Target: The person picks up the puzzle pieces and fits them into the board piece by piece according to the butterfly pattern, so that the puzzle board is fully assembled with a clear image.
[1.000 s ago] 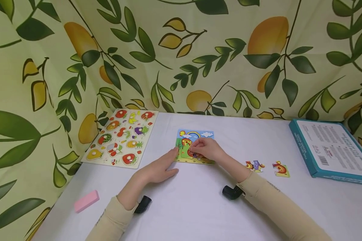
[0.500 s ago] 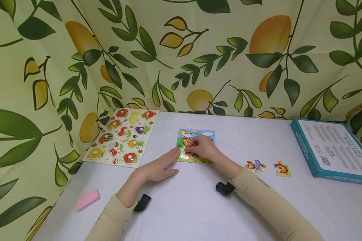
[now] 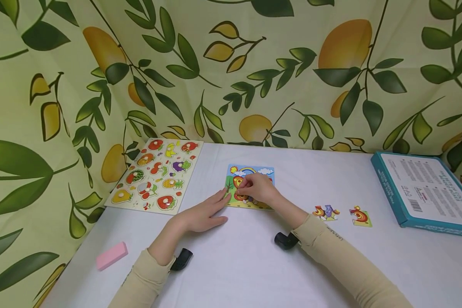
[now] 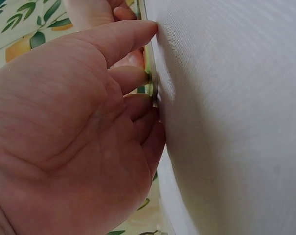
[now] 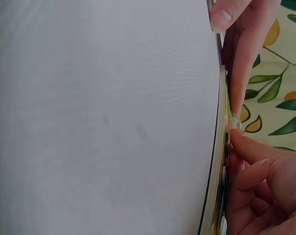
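Observation:
A small picture jigsaw puzzle with a blue sky and a rainbow lies flat on the white table in the head view. At its left edge my left hand rests with fingers extended, the fingertips touching the puzzle's lower left part. Over the middle my right hand has thumb and forefinger together, pinching a puzzle piece at the puzzle's surface; the fingers hide most of it. Two loose puzzle pieces lie to the right: a purple and orange one and a green and red one.
A fruit peg puzzle board lies at the back left. Near the left front is a pink block. A teal and white box lies at the far right. Behind the table hangs a leaf-patterned cloth.
My right hand has shifted left across the puzzle, then stayed nearly in place. My left fingers have edged slightly further onto the puzzle. The two loose pieces have not moved.

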The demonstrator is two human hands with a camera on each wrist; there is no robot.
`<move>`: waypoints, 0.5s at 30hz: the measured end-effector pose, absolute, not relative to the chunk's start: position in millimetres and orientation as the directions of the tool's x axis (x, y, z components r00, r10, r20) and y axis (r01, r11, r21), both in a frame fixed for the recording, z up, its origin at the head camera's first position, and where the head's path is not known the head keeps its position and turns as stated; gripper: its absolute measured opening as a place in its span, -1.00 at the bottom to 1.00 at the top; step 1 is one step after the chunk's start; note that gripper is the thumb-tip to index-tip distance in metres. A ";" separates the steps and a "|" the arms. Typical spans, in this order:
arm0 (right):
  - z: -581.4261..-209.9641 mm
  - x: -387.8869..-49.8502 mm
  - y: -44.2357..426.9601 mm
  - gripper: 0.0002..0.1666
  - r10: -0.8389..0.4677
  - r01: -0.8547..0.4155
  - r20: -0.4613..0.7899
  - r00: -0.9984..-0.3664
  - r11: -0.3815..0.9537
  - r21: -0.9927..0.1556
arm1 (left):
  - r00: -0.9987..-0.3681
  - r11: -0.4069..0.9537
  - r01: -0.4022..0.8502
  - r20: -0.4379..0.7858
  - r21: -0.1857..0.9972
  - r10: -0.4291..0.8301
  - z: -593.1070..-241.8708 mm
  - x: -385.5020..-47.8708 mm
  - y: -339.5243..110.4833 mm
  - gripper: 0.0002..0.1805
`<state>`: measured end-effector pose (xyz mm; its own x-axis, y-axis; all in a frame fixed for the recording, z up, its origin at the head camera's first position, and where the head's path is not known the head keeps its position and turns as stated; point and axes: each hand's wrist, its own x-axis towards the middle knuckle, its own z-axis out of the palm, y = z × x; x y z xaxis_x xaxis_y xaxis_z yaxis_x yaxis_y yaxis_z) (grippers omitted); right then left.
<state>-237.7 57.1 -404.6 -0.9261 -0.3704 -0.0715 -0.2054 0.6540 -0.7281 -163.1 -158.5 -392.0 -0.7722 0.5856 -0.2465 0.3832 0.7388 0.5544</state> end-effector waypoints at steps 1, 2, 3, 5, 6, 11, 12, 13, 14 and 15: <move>-404.7 -237.7 56.9 -0.79 -0.369 -0.206 -0.070 -0.927 0.656 -0.726 | -0.772 0.739 0.384 -0.246 0.554 0.586 -391.9 -163.0 -158.6 -0.27; -404.9 -237.8 56.7 -0.78 -0.366 -0.203 -0.073 -0.928 0.658 -0.726 | -0.772 0.739 0.384 -0.246 0.554 0.585 -391.7 -162.9 -158.6 -0.27; -405.1 -237.8 56.5 -0.78 -0.363 -0.201 -0.073 -0.929 0.659 -0.725 | -0.772 0.739 0.384 -0.246 0.553 0.586 -391.5 -162.8 -158.6 -0.27; -406.0 -238.2 56.2 -0.78 -0.359 -0.195 -0.077 -0.930 0.661 -0.725 | -0.773 0.739 0.384 -0.246 0.553 0.585 -391.3 -162.6 -158.5 -0.27; -406.2 -238.2 56.1 -0.78 -0.358 -0.193 -0.079 -0.930 0.660 -0.726 | -0.773 0.740 0.384 -0.245 0.553 0.585 -391.4 -162.6 -158.4 -0.27; -405.9 -237.4 56.2 -0.77 -0.357 -0.181 -0.088 -0.930 0.654 -0.735 | -0.775 0.740 0.381 -0.244 0.555 0.583 -391.1 -162.5 -158.0 -0.27; -405.8 -237.3 56.3 -0.77 -0.357 -0.178 -0.090 -0.930 0.651 -0.738 | -0.775 0.740 0.382 -0.243 0.554 0.583 -391.0 -162.4 -157.9 -0.27; -405.6 -237.1 56.3 -0.77 -0.356 -0.175 -0.092 -0.930 0.649 -0.741 | -0.776 0.740 0.382 -0.243 0.553 0.582 -390.9 -162.4 -157.8 -0.27; -405.6 -237.0 56.3 -0.77 -0.356 -0.172 -0.095 -0.930 0.646 -0.744 | -0.776 0.741 0.382 -0.244 0.553 0.582 -391.0 -162.4 -157.7 -0.27; -405.7 -236.9 56.4 -0.77 -0.356 -0.169 -0.097 -0.929 0.644 -0.747 | -0.776 0.742 0.381 -0.245 0.551 0.581 -390.9 -162.4 -157.7 -0.27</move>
